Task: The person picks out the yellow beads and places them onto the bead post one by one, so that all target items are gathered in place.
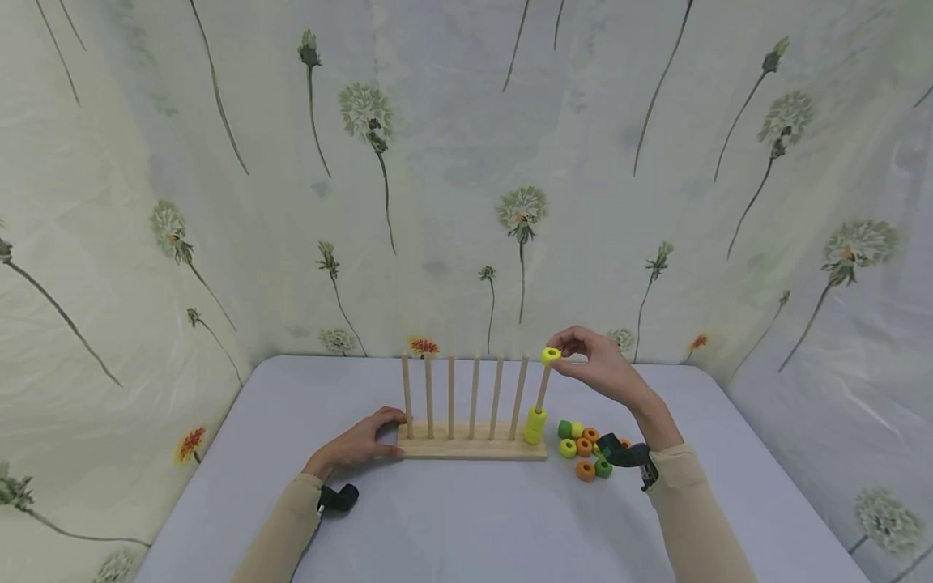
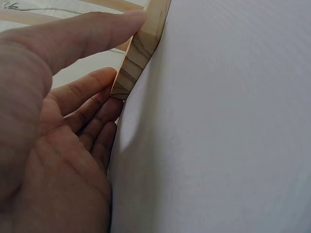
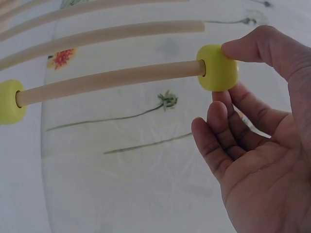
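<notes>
A wooden peg rack with a flat base (image 1: 474,452) and a row of upright pegs stands on the table. My left hand (image 1: 359,443) holds the left end of that base, thumb on the near edge and fingers on the far side; the base's end face (image 2: 132,70) shows between them in the left wrist view. Between thumb and fingers, my right hand (image 1: 603,371) pinches a yellow bead (image 3: 221,68) at the top of the rightmost peg (image 3: 116,80), whose tip enters the bead's hole. Lower on that peg sits a stack of yellow beads (image 1: 535,426).
Right of the rack lie several loose beads, among them an orange bead (image 1: 585,471), a green bead (image 1: 602,467) and a yellow bead (image 1: 568,448). My right wrist camera (image 1: 619,450) overlaps part of this group. A flower-printed curtain (image 1: 437,202) rises behind the white table (image 1: 466,526).
</notes>
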Tool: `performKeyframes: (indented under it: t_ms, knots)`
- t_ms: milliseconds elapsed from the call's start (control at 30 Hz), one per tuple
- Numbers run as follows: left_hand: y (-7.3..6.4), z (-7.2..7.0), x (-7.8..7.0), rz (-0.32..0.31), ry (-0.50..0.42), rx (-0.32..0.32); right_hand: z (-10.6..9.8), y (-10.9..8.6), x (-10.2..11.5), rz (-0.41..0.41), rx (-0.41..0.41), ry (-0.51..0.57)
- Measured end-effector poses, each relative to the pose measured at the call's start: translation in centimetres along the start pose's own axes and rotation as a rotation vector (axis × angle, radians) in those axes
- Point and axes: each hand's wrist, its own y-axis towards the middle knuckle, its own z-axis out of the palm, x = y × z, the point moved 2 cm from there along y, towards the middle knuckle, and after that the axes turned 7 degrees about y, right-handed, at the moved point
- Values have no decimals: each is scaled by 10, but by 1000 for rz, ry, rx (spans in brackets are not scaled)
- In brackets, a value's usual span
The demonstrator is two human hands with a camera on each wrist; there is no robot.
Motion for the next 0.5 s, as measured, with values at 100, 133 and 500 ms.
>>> performKeyframes:
  t_ms: [100,133,500]
  knots:
    - [0,0,0,4,4,1,0,0,-1,3,2,-2]
    - [0,0,0,5,2,1,0,0,-1,2,3,-5]
    - [0,0,-1,-8,-23,7,1,0,-2,-7,1,-9]
